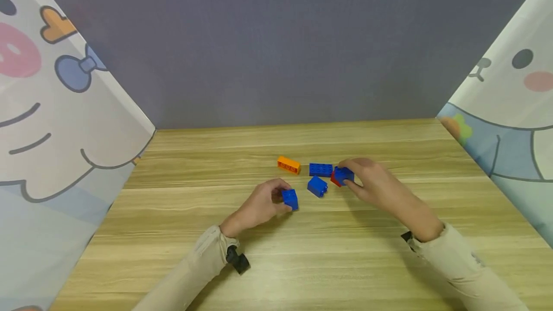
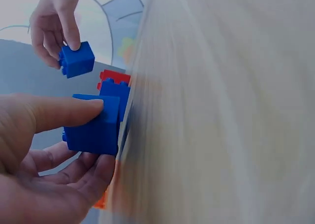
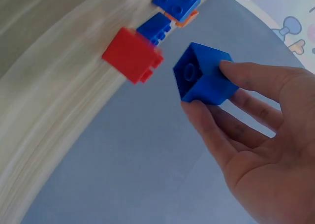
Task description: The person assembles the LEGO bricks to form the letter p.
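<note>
My left hand (image 1: 259, 205) pinches a blue building brick (image 2: 93, 125) between thumb and fingers, low over the wooden table. In the head view its studs face up. The right hand (image 1: 375, 182) grips another blue brick (image 3: 206, 74), lifted above the tabletop, and the right wrist view looks into its hollow underside. A red brick (image 3: 129, 55) lies just below it, partly covered by that blue brick in the head view. Between the hands a third blue brick (image 1: 317, 186) rests on its side, studs pointing right.
Behind these lies a longer blue brick (image 1: 321, 169), and to its left an orange brick (image 1: 288, 165) is tipped on its side. A grey panel (image 1: 294, 52) stands at the table's back edge. Cartoon-printed sheets (image 1: 78, 124) flank the table (image 1: 302, 263).
</note>
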Demonstrator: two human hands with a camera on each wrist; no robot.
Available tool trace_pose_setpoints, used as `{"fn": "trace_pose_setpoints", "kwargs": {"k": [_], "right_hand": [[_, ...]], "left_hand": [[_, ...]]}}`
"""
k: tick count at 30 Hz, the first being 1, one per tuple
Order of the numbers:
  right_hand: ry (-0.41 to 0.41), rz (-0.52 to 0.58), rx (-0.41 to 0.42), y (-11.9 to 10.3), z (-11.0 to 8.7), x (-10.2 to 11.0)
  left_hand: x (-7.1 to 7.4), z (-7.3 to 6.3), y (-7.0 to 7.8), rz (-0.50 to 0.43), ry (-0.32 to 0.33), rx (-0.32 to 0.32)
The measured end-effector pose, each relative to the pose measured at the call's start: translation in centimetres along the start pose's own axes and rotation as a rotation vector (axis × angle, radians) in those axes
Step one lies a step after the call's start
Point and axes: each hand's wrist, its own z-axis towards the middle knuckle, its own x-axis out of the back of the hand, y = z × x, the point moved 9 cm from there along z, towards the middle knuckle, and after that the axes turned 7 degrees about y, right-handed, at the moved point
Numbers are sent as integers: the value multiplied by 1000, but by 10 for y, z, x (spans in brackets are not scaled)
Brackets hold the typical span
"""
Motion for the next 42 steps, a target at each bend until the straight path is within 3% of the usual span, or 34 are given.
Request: {"fn": "trace_pose_setpoints", "kwargs": {"k": [7,18,25,32,42], "right_hand": [[51,89,59,-18,4,-7],[46,294,-8,-34,8,-24],[44,357,-10,-45,13,-30],[23,488,3,-57,16,-41],[1,504,5,-65,17,-53]], "left_hand": [[-5,-2,-5,-49,-17,-3],[-10,-2,-1,-111,-39,-29],[-4,-6,-5,-148,-25,17],[-7,-5,-10,-172,-18,53],[-7,-5,-15,-176,-13,65]]}}
